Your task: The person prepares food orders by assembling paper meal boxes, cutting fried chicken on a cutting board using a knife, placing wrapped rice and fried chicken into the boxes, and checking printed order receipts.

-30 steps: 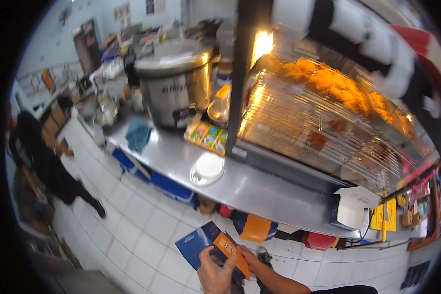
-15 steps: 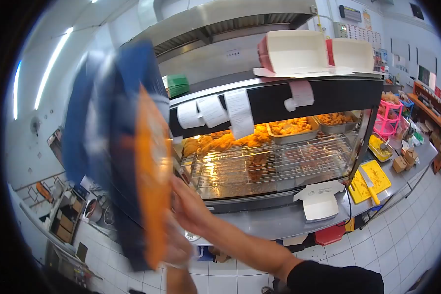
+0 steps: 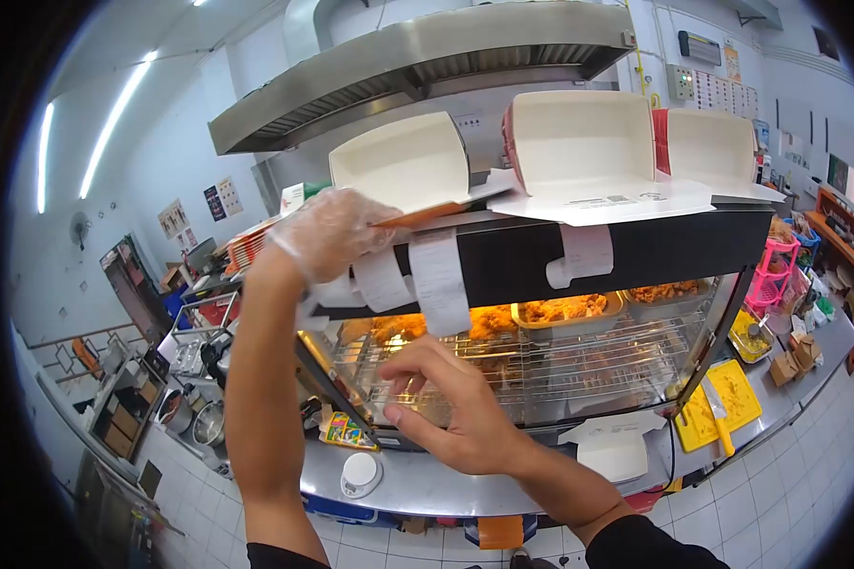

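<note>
Head view has your left hand (image 3: pixel 327 228) at the orange flap (image 3: pixel 417 216) of the open box (image 3: pixel 399 161) atop the warmer (image 3: pixel 512 261), pinch unclear, your right hand (image 3: pixel 460 412) empty, fingers loosely spread: seemingly a placing step, where letting go calls for steadiness.

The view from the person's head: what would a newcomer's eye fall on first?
Probably the golden fried food, glowing behind the glass of the display cabinet in the middle. Above it, three big open boxes with pale insides stand in a row on the cabinet top. The left hand, in a clear plastic glove, is at the leftmost one, while the bare right hand hovers before the glass.
</note>
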`<action>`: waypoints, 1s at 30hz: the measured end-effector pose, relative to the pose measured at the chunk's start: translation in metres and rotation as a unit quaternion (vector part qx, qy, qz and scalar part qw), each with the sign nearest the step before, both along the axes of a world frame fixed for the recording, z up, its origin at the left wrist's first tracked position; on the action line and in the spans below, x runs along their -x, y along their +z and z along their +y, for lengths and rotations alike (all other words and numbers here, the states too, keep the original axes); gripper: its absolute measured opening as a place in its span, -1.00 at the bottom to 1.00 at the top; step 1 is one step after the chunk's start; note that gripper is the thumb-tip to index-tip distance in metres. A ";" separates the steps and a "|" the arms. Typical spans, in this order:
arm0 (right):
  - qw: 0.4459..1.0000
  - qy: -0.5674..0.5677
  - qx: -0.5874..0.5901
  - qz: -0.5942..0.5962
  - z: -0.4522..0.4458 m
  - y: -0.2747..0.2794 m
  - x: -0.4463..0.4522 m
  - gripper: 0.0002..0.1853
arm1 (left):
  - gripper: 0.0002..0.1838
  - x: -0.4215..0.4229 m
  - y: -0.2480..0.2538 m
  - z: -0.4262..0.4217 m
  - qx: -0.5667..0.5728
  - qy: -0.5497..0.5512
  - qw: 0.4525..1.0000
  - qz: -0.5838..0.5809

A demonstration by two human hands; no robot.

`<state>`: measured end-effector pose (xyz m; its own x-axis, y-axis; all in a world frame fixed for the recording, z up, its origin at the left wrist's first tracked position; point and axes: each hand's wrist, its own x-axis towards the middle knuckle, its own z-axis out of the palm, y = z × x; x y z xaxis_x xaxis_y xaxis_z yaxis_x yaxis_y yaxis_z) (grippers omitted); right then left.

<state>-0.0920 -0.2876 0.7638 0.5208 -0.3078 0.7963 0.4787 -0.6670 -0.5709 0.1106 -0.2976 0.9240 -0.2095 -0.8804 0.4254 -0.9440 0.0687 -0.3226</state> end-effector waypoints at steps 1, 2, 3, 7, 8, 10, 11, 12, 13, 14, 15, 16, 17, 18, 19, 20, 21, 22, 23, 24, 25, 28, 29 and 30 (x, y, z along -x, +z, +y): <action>0.997 -0.053 0.047 -0.039 -0.007 0.011 0.000 -0.68 | -0.71 -0.014 0.008 -0.005 -0.042 -0.086 0.995 0.024; 0.987 -0.104 0.092 -0.077 -0.014 0.023 -0.002 -0.67 | -0.72 -0.026 0.014 -0.008 -0.084 -0.169 0.981 0.047; 0.972 -0.155 0.137 -0.113 -0.020 0.035 -0.006 -0.67 | -0.69 -0.035 0.016 -0.010 -0.096 -0.170 0.978 0.077; 0.916 -0.266 0.222 -0.202 -0.044 0.077 -0.024 -0.68 | -0.66 -0.033 0.017 -0.013 -0.142 -0.201 0.964 0.100; 0.919 -0.250 0.217 -0.213 -0.053 0.077 -0.033 -0.69 | -0.66 -0.030 0.019 -0.008 -0.140 -0.175 0.965 0.134; 0.920 -0.249 0.221 -0.207 -0.058 0.075 -0.039 -0.71 | -0.65 -0.029 0.017 -0.005 -0.138 -0.120 0.962 0.204; 0.915 -0.267 0.232 -0.192 -0.058 0.075 -0.039 -0.73 | -0.69 -0.035 0.016 -0.010 -0.093 -0.139 0.972 0.167; 0.904 -0.302 0.247 -0.177 -0.057 0.077 -0.038 -0.75 | -0.69 -0.042 0.017 -0.013 -0.108 -0.127 0.960 0.226; 0.890 -0.336 0.262 -0.162 -0.056 0.079 -0.038 -0.76 | -0.69 -0.049 0.018 -0.014 -0.123 -0.114 0.944 0.285; 0.868 -0.384 0.280 -0.144 -0.055 0.084 -0.038 -0.77 | -0.69 -0.050 0.018 -0.016 -0.140 -0.098 0.924 0.342; 0.851 -0.419 0.296 -0.110 -0.057 0.088 -0.040 -0.78 | -0.65 -0.041 0.026 -0.012 -0.141 -0.041 0.941 0.305; 0.831 -0.452 0.314 -0.077 -0.058 0.092 -0.042 -0.79 | -0.64 -0.043 0.022 -0.015 -0.085 -0.091 0.955 0.268; 0.818 -0.471 0.330 -0.029 -0.062 0.095 -0.044 -0.80 | -0.63 -0.048 0.016 -0.016 -0.027 -0.141 0.962 0.232; 0.810 -0.483 0.333 0.016 -0.068 0.096 -0.051 -0.83 | -0.62 -0.052 0.012 -0.017 0.031 -0.189 0.962 0.195; 0.799 -0.494 0.337 0.061 -0.073 0.098 -0.059 -0.86 | -0.62 -0.052 0.016 -0.017 0.002 -0.127 0.964 0.233; 0.787 -0.502 0.343 0.106 -0.079 0.099 -0.066 -0.87 | -0.61 -0.047 0.019 -0.014 0.004 -0.107 0.968 0.228; 0.795 -0.486 0.324 0.160 -0.087 0.102 -0.078 -0.88 | -0.60 -0.039 0.021 -0.010 0.007 -0.088 0.971 0.223; 0.796 -0.484 0.320 0.174 -0.091 0.102 -0.087 -0.88 | -0.59 -0.033 0.023 -0.008 0.008 -0.068 0.974 0.217; 0.796 -0.482 0.315 0.188 -0.094 0.102 -0.095 -0.87 | -0.62 -0.034 0.025 -0.006 0.007 -0.107 0.975 0.192; 0.790 -0.493 0.326 0.163 -0.096 0.100 -0.101 -0.86 | -0.65 -0.033 0.025 -0.004 0.031 -0.115 0.979 0.169; 0.787 -0.497 0.331 0.157 -0.098 0.098 -0.103 -0.84 | -0.67 -0.034 0.024 0.001 0.055 -0.121 0.980 0.145; 0.786 -0.493 0.326 0.180 -0.096 0.102 -0.104 -0.81 | -0.63 -0.062 0.021 0.019 0.271 -0.254 0.882 -0.289; 0.789 -0.487 0.320 0.194 -0.096 0.103 -0.105 -0.81 | -0.61 -0.070 0.020 0.047 0.277 -0.178 0.909 -0.254; 0.795 -0.477 0.313 0.208 -0.098 0.104 -0.110 -0.82 | -0.59 -0.078 0.019 0.074 0.281 -0.095 0.928 -0.224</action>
<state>0.0182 -0.3856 0.8680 0.5470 -0.3321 0.7685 -0.5583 -0.8287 0.0393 0.1887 -0.2238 0.9431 -0.6050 -0.4748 0.6391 -0.6951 -0.0765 -0.7149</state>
